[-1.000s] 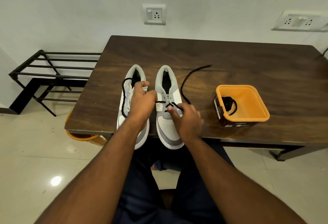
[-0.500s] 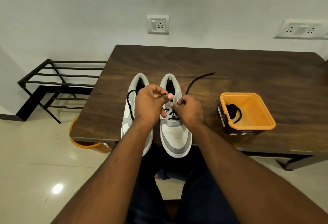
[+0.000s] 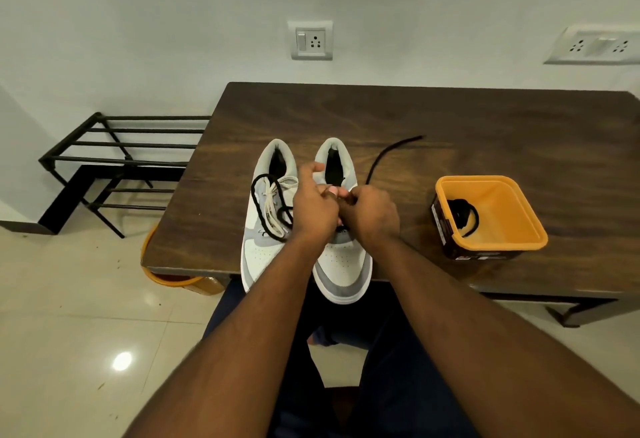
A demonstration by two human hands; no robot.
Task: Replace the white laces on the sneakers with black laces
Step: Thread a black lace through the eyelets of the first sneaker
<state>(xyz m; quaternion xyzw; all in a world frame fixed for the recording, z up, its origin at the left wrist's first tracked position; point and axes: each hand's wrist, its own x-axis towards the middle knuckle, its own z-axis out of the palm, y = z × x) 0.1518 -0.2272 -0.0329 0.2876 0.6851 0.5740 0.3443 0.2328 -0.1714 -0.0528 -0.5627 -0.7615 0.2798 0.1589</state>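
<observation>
Where both hands [image 3: 346, 212] meet — smooth grey-white sneaker [image 3: 341, 264], thin black lace [image 3: 384, 157].

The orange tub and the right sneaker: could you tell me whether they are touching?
Apart. The head view shows bare wooden table between the orange tub and the right sneaker.
</observation>
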